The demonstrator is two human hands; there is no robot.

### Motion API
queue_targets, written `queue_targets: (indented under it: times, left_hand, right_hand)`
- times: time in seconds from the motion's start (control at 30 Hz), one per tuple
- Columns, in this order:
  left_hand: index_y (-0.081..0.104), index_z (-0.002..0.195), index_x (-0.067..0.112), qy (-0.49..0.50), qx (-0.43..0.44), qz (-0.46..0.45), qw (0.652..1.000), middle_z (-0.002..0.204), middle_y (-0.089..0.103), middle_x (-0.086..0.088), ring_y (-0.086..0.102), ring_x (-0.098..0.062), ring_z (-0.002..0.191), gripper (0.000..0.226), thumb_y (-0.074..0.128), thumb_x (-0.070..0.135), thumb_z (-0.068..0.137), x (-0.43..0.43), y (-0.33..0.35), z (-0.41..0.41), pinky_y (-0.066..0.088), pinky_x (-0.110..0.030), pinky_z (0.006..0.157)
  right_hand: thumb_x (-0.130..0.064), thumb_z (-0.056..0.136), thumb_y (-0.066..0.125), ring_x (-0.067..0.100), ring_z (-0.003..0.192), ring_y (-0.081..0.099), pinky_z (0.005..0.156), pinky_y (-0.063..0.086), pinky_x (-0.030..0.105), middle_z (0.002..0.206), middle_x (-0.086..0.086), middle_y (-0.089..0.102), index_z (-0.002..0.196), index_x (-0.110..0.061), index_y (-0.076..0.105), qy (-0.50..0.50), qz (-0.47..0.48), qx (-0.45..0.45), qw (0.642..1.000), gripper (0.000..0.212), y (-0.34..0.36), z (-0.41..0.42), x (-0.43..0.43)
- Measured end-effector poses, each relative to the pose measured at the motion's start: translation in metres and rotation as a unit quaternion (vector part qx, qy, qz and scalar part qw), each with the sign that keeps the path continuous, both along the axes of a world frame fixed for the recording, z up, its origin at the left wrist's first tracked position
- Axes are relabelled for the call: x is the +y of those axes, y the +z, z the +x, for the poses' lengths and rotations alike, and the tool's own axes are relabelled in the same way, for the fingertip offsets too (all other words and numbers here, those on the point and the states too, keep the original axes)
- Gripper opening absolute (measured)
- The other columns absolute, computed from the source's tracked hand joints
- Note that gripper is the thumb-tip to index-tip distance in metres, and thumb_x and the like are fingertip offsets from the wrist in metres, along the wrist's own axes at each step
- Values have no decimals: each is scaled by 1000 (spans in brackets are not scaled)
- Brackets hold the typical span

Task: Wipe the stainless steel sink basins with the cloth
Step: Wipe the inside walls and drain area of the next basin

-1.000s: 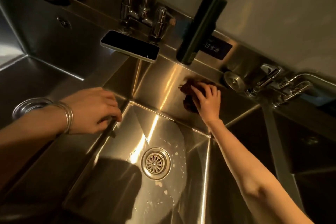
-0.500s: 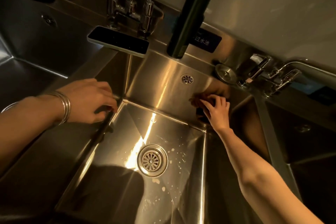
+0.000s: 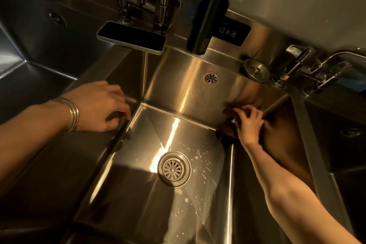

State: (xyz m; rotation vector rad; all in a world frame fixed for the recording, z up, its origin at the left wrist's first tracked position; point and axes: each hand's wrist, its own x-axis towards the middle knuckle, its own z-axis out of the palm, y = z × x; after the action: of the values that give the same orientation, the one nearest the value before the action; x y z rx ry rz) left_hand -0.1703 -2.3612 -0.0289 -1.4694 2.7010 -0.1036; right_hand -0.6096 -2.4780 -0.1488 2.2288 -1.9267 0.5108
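A stainless steel middle basin (image 3: 190,95) fills the centre, with a round drain (image 3: 173,169) in its floor and pale splashes around it. My right hand (image 3: 249,124) presses a dark brown cloth (image 3: 227,129) into the basin's far right bottom corner; most of the cloth is hidden under the fingers. My left hand (image 3: 99,106), with silver bangles on the wrist, rests curled on the divider rim at the basin's left edge and holds nothing.
A phone (image 3: 131,37) lies on the back ledge under a tap (image 3: 142,0). A dark cylinder (image 3: 213,10) hangs over the back rim beside a black label. A loose drain plug (image 3: 255,70) and a second tap (image 3: 309,69) sit at the right. More basins lie left and right.
My right hand has slid the cloth down and right along the back wall into the corner, uncovering the overflow hole. The left hand stayed on the rim.
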Motion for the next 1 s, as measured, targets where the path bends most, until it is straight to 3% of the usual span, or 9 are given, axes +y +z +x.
queue_targets:
  times: [0.07, 0.13, 0.33, 0.4, 0.5, 0.6, 0.8, 0.93, 1.0]
  left_hand:
    - [46, 116, 54, 0, -6, 3, 1000, 112, 52, 29, 33, 5, 113, 37, 38, 56, 80, -2, -3, 1, 21, -17, 80]
    - [45, 117, 55, -3, -19, 8, 1000, 112, 51, 30, 32, 5, 114, 38, 37, 57, 80, -2, -2, 1, 21, -18, 80]
    - [45, 117, 54, 3, -19, 18, 1000, 111, 52, 29, 33, 5, 112, 36, 38, 56, 81, 0, 0, -1, 19, -17, 79]
    - [46, 117, 54, 8, -15, 17, 1000, 111, 53, 29, 34, 4, 111, 36, 39, 56, 81, -1, 3, 0, 20, -17, 79]
    - [48, 115, 53, 11, -16, 15, 1000, 110, 54, 28, 35, 4, 111, 35, 41, 55, 81, 1, 2, -1, 20, -18, 78]
    - [51, 113, 51, 10, -18, 19, 1000, 108, 55, 27, 36, 3, 110, 33, 40, 53, 82, 4, 4, -3, 22, -19, 81]
    - [53, 112, 47, 30, -13, 52, 998, 109, 56, 24, 38, -1, 110, 31, 39, 50, 84, 4, 9, -8, 26, -22, 84]
    - [56, 107, 45, 25, -8, 45, 999, 104, 59, 24, 41, -2, 110, 27, 42, 52, 85, 4, 9, -9, 26, -22, 84]
    - [57, 106, 43, 26, 4, 42, 999, 103, 61, 23, 43, -3, 109, 26, 43, 50, 85, 5, 9, -8, 26, -22, 85]
  right_hand:
    - [-14, 88, 58, 36, 117, 33, 87, 34, 46, 128, 12, 42, 120, -24, 61, 9, 103, 47, 993, 33, -18, 2, 3]
    - [-13, 89, 58, 36, 118, 34, 89, 35, 46, 128, 13, 42, 121, -22, 60, -1, 111, 23, 994, 34, -24, 11, 6]
    - [-10, 78, 56, 33, 115, 30, 95, 28, 50, 129, 12, 40, 123, -28, 53, -42, -149, -87, 984, 48, 8, 9, -15]
    - [-5, 76, 66, 35, 115, 29, 92, 32, 52, 131, 13, 39, 123, -26, 54, -26, -100, -27, 994, 53, -1, 3, -13]
    - [-8, 81, 64, 35, 116, 28, 89, 31, 49, 132, 14, 40, 125, -25, 57, -16, 78, 60, 995, 48, -36, 3, 3]
    - [-9, 89, 55, 35, 118, 30, 94, 30, 52, 133, 12, 37, 129, -25, 54, -89, 142, -4, 986, 43, -57, 28, 9]
    - [-5, 70, 74, 36, 111, 36, 92, 26, 48, 124, 19, 50, 124, -23, 59, 64, -49, -15, 997, 59, -15, 104, -23]
    - [-15, 82, 65, 37, 119, 40, 90, 32, 49, 133, 16, 45, 129, -26, 56, 127, 115, 197, 965, 48, -32, 107, -21]
    - [-23, 86, 60, 34, 124, 33, 93, 29, 46, 139, 13, 38, 135, -28, 47, 110, 170, 239, 950, 51, -38, 112, -19]
